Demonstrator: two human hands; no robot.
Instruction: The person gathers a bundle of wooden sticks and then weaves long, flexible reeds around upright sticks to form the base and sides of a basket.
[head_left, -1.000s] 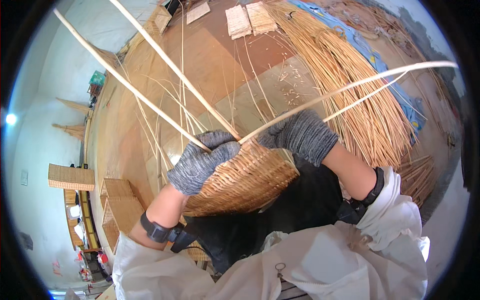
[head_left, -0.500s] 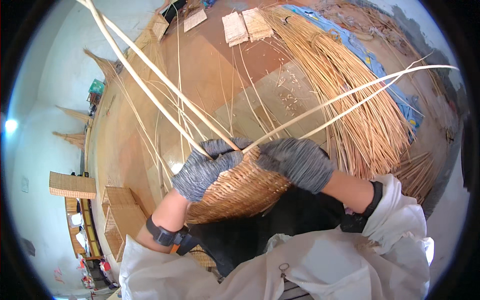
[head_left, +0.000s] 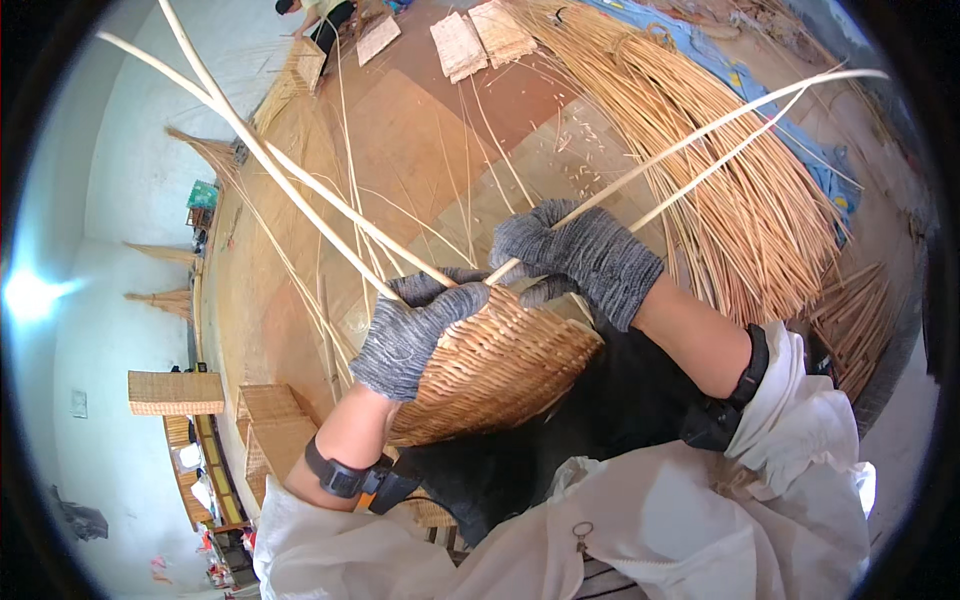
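A partly woven wicker basket [head_left: 500,365] leans across my lap, its woven side toward me and long pale rods rising from its far edge. My left hand [head_left: 415,335], in a grey knit glove, is closed on that edge, its thumb on top beside two thick willow rods [head_left: 270,160] that slant up to the left. My gloved right hand [head_left: 580,255] is wrapped round a thick willow rod [head_left: 690,140] that runs up to the right. A second, thinner rod [head_left: 720,155] passes beside it. Part of the right fingers is hidden behind the rods and the weave.
A big bundle of peeled rods [head_left: 700,170] lies on a blue cloth [head_left: 790,130] at the right. Woven mats [head_left: 460,45] lie on the floor ahead, near scattered chips. Wicker boxes [head_left: 275,420] stand at the left. Another person [head_left: 325,20] works at the far left.
My right hand has lifted away from the basket edge, up along the rod, which has swung upward. The left hand stays at the edge. My view has shifted, bringing the far person in.
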